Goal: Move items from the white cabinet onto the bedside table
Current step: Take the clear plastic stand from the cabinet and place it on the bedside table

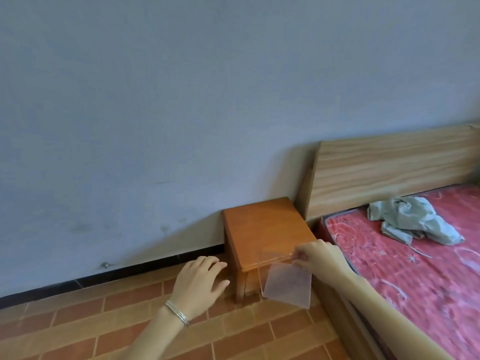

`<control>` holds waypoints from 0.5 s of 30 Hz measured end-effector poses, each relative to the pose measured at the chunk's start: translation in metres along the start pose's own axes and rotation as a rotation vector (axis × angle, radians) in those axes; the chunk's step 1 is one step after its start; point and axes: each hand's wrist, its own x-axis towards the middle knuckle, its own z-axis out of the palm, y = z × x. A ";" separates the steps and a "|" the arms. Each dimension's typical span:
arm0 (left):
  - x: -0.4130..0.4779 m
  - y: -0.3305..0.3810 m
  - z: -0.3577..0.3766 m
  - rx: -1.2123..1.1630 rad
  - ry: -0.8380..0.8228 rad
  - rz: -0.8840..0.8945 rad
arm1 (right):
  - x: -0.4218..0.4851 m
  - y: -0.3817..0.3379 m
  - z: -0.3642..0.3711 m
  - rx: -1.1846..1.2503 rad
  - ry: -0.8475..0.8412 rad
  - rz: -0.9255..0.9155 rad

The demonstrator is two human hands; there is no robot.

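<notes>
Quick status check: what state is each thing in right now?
Left hand: open, holding nothing.
Right hand: pinching the clear plastic piece.
Clear plastic piece: held at the front corner of the bedside table.
Bedside table: upright, against the wall.
Cloth: crumpled on the bed.

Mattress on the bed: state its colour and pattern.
The mattress is red with pale swirls and stars; head view.

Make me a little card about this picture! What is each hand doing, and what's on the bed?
Left hand: open, holds nothing, beside the bedside table, silver bracelets on its wrist
Right hand: pinches the clear plastic piece by its top
Clear plastic piece: at the table's front corner nearest the bed; resting or not, unclear
Bedside table: orange-brown wood, by the wall
On the bed: crumpled pale green cloth on the red mattress
</notes>
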 end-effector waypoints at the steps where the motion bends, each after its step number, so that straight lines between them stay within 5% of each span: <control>1: 0.012 -0.003 0.003 0.001 -0.006 -0.009 | 0.017 0.003 -0.002 -0.006 -0.017 -0.019; 15: 0.179 -0.082 0.073 0.074 -0.106 -0.161 | 0.262 0.026 0.015 -0.010 -0.124 -0.128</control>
